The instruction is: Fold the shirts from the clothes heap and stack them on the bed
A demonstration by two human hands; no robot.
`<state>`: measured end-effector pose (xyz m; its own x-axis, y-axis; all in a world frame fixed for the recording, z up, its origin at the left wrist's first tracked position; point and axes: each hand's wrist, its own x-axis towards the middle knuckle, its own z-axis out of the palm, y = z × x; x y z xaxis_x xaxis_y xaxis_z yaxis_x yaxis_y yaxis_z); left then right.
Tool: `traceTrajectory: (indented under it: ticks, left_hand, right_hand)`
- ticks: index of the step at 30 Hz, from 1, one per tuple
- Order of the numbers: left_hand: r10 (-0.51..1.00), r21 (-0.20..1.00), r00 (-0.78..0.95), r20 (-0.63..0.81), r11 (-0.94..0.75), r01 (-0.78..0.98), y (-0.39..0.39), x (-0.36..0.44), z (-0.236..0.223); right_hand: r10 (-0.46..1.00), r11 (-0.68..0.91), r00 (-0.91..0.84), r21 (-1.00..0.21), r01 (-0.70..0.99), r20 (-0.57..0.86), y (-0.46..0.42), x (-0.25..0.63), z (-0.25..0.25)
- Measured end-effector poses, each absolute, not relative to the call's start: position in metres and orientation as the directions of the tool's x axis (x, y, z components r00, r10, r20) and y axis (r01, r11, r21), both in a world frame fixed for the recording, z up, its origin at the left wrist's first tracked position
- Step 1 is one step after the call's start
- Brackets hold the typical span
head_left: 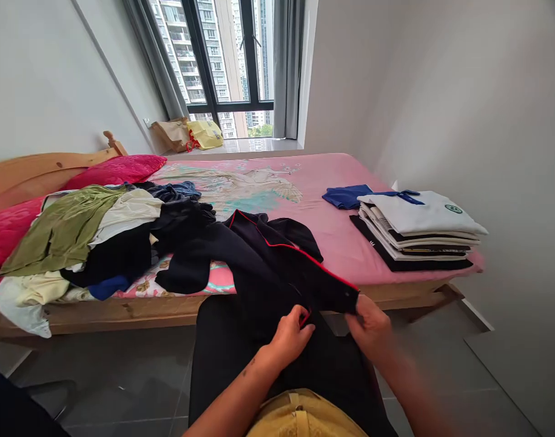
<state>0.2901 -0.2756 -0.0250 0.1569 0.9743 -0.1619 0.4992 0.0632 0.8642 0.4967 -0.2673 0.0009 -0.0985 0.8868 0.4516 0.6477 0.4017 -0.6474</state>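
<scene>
A dark navy jacket (pixel 263 261) with red piping lies partly on the bed's front edge and partly across my lap. My left hand (pixel 294 332) pinches its near edge, where a bit of red trim shows at the fingers. Farther right, my right hand (pixel 370 325) grips the corner of the front panel, at the end of the long red-edged line. The panel is stretched between the collar area and that hand. One sleeve (pixel 186 267) spreads left over the bed edge. My right forearm is blurred.
Left on the bed (pixel 336 173) lies a heap of loose clothes (pixel 122 224), beside pink pillows (pixel 117 170). At the right stands a stack of folded shirts (pixel 418 224), with a folded blue garment (pixel 345 196) next to it. Bags (pixel 204 134) sit on the windowsill.
</scene>
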Motion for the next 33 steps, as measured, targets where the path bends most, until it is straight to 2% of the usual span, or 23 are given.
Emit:
traceTrajectory:
  ticks: [2,3,6,11,15,20,25,27,30,33]
  left_hand:
    - [0.953,0.847,0.255,-0.166,0.006,0.531,-0.276,0.297,-0.047]
    - [0.944,0.854,0.295,-0.145,-0.031,0.519,-0.277,0.297,-0.056]
    - [0.946,0.868,0.317,-0.065,-0.103,0.486,-0.280,0.290,-0.071]
    - [0.959,0.789,0.278,-0.062,-0.124,0.602,-0.282,0.289,-0.077]
    - [0.957,0.776,0.287,-0.051,-0.143,0.614,-0.278,0.293,-0.079]
    - [0.961,0.789,0.272,-0.046,-0.132,0.600,-0.272,0.296,-0.079]
    - [0.958,0.813,0.271,-0.090,-0.086,0.575,-0.271,0.298,-0.075]
    - [0.964,0.844,0.232,-0.131,-0.015,0.536,-0.273,0.297,-0.072]
    - [0.958,0.903,0.171,-0.229,0.144,0.404,-0.279,0.293,-0.069]
    - [0.959,0.941,0.163,-0.232,0.179,0.289,-0.283,0.292,-0.065]
  right_hand:
    - [0.877,0.479,-0.346,-0.536,0.695,0.334,-0.272,0.500,-0.011]
    - [0.878,0.478,-0.413,-0.503,0.720,0.243,-0.275,0.503,-0.020]
    - [0.895,0.424,-0.438,-0.478,0.769,0.090,-0.289,0.509,-0.043]
    - [0.907,0.393,-0.401,-0.595,0.701,0.127,-0.308,0.494,-0.060]
    - [0.946,0.312,-0.291,-0.655,0.688,0.144,-0.309,0.480,-0.070]
    - [0.955,0.295,-0.243,-0.609,0.737,0.169,-0.305,0.470,-0.076]
    - [0.973,0.212,-0.227,-0.561,0.800,0.044,-0.299,0.472,-0.075]
    - [0.984,0.131,-0.177,-0.631,0.765,-0.010,-0.295,0.476,-0.073]
    - [0.994,0.017,-0.095,-0.796,0.604,-0.051,-0.293,0.475,-0.061]
    - [0.994,0.095,-0.092,-0.830,0.550,0.054,-0.296,0.464,-0.044]
